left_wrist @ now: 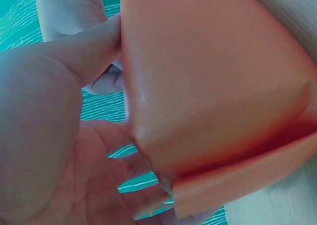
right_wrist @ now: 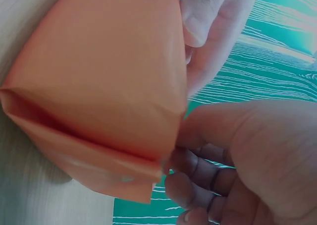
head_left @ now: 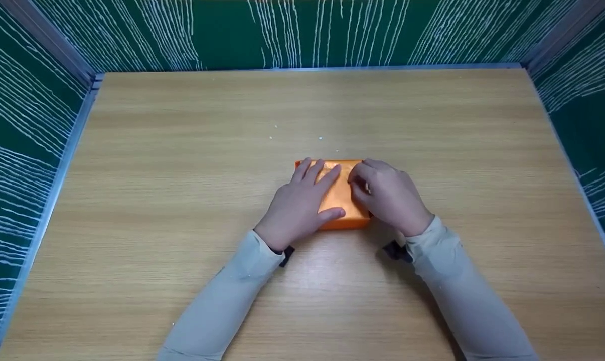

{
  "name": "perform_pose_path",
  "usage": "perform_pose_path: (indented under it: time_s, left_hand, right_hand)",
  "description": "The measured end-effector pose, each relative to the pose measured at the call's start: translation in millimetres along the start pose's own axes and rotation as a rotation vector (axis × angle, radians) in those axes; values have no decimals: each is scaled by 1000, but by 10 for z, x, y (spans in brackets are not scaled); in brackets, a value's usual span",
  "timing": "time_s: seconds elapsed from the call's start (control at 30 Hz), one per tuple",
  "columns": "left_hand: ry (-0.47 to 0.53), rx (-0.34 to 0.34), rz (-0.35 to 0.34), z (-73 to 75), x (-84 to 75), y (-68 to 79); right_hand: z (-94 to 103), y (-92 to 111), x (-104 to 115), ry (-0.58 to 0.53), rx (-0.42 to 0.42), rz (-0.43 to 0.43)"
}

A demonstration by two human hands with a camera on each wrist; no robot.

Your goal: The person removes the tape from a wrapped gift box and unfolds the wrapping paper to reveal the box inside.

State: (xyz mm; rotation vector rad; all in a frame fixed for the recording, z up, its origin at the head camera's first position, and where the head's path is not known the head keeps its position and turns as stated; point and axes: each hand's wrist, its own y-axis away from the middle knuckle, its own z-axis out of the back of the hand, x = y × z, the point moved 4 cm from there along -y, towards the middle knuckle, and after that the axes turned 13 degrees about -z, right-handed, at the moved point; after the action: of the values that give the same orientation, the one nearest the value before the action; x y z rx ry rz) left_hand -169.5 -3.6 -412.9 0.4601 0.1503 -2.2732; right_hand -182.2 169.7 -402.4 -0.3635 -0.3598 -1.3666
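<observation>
A flat box in shiny orange wrapping paper (head_left: 350, 200) lies on the table, with folded flaps of paper along its ends in both wrist views. My left hand (head_left: 298, 205) rests across its left part, fingers spread and thumb pointing right over the top. In the left wrist view, the left fingers (left_wrist: 131, 178) reach past the box's edge. At the box's right edge, my right hand (head_left: 390, 193) has its fingers curled, thumb and forefinger pinching at the paper. The right wrist view puts those fingertips (right_wrist: 181, 160) at a corner beside the folded end flap (right_wrist: 109, 168).
The wood-grain table (head_left: 207, 125) has a few tiny white specks (head_left: 320, 138) beyond the box. Green panels with white streaks (head_left: 232, 35) stand at the back and both sides, with blue edging (head_left: 307, 67) along the table.
</observation>
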Motion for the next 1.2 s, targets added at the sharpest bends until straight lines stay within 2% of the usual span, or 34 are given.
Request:
perform_pose_path:
  time_s: [0.4,0.6,0.83,1.2]
  left_hand:
    - [6,-23,-1,-11,5,-3]
    - [-26,-13,-2,-9,8,-7]
    - [-20,-5,1,-1,12,-3]
    - [-17,-7,2,6,7,1]
  right_hand:
    - [-24,2,5,5,-3,21]
    - [10,2,8,1,-10,20]
    - [65,-2,-6,-3,-9,21]
    - [75,4,-53,24,10,-14]
